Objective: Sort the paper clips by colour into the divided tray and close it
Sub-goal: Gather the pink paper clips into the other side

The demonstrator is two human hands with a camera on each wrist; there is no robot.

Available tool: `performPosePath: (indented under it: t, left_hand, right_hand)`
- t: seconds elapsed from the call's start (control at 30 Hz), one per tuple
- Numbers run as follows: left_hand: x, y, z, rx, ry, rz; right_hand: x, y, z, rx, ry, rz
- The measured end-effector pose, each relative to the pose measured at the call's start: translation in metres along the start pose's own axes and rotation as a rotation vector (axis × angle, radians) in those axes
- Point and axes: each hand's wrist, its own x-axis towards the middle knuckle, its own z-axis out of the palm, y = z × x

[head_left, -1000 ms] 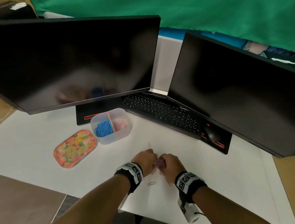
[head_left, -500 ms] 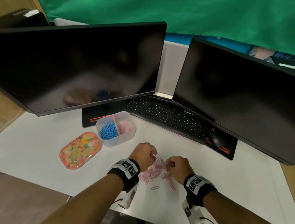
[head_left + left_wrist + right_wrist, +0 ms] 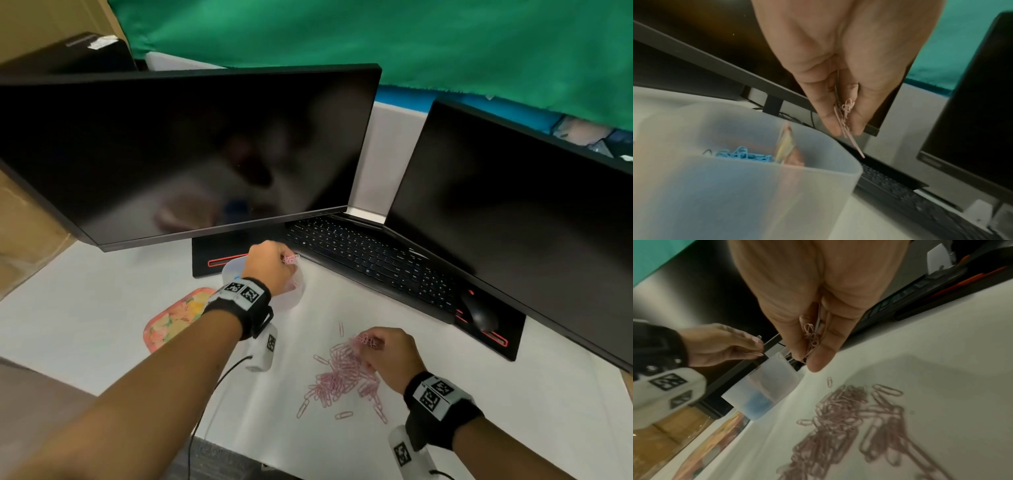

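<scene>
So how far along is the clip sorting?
About midway. Done: blue clips lie in one compartment of the divided tray. In hand: the left hand holds a pinch of pink clips over the tray, and the right hand pinches another bunch. Left: a pink pile on the desk, and the floral lid lies beside the tray, not yet on.

Behind tray (image 3: pixel 291 301): monitor (image 3: pixel 191 154) overhangs, keyboard (image 3: pixel 370 260) close.
Left of tray: lid (image 3: pixel 171 318).
Between tray and clip pile (image 3: pixel 342 377): bare table (image 3: pixel 308 329).
</scene>
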Motion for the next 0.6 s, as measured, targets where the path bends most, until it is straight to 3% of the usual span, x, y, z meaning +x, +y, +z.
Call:
performPosePath:
  t: [0.23,0.4,0.6]
  left_hand:
    - [0.010,-0.009,0.007,0.221,-0.082,-0.021]
    - [-0.008,-0.020,-0.007,0.042,0.023,0.005]
    - [-0.053,-0.054,-0.003,-0.022,-0.062,0.091]
  right_hand:
    - [0.018,-0.056,0.011,0.061,-0.036,-0.029]
    - [0.054,-0.099,0.027,-0.028,-0.003,-0.105]
    - [0.107,-0.128,0.056,-0.160,0.021,-0.125]
